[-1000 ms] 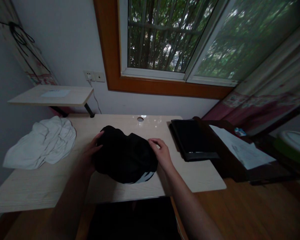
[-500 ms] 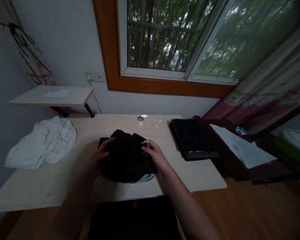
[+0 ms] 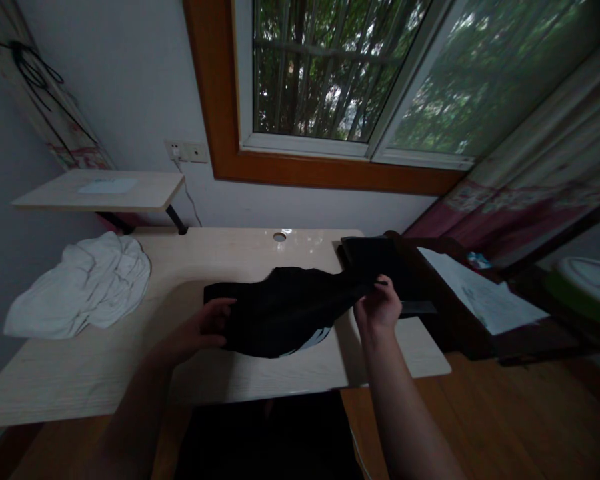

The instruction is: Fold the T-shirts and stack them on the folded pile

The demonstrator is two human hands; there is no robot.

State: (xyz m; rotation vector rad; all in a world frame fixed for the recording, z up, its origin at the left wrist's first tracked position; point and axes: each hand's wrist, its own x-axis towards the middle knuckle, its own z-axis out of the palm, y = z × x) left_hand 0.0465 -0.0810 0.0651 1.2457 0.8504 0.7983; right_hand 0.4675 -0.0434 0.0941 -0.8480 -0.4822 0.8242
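Note:
A black garment [image 3: 285, 310] with a white printed patch on its lower side lies bunched on the desk [image 3: 180, 267]. My right hand [image 3: 380, 307] pinches its right end and holds that part raised and stretched out in front of the black folder-like thing. At the garment's left end is my left hand [image 3: 207, 330], thumb and fingers apart, fingertips against the cloth. What kind of garment it is cannot be made out from the dark folds.
A crumpled white cloth [image 3: 83, 287] rests on the left of the desk, below a small raised shelf [image 3: 145, 190]. To the right lie a black flat folder-like thing [image 3: 375, 257] and white paper sheets [image 3: 480, 293]. A window [image 3: 325, 87] is behind.
My right hand has moved right, drawing one end of the black garment out into a long shape. My left hand's fingers have spread apart near the left end.

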